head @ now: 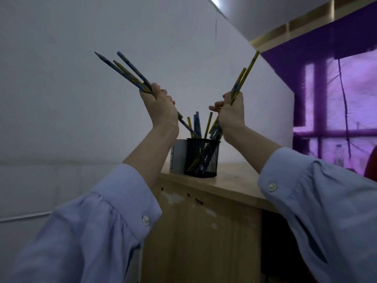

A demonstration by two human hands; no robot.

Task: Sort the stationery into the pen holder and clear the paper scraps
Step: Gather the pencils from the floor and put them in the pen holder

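Two pale blue buttoned sleeves, left and right, reach up from the bottom edge. The left hand has its fingers wrapped tight round a bundle of blue and yellow pencils fanning toward 10 o'clock. The right hand is curled round a smaller pair of yellow-blue pencils pointing to 1 o'clock. Between and below them, at 6 o'clock, the black wire-mesh pen holder stands on the light wooden desk, already part-filled, with a grey box touching it at 9 o'clock.

To do this step well, I would gather each bundle parallel, tip it upright over the rim and lower one hand at a time, so the lower ends slide between the standing pencils rather than knock the light holder over.

The right pair's lower ends vanish behind the hand, so whether they are already in the holder is unclear. No paper scraps show, and most of the desk top is out of sight from this low angle.
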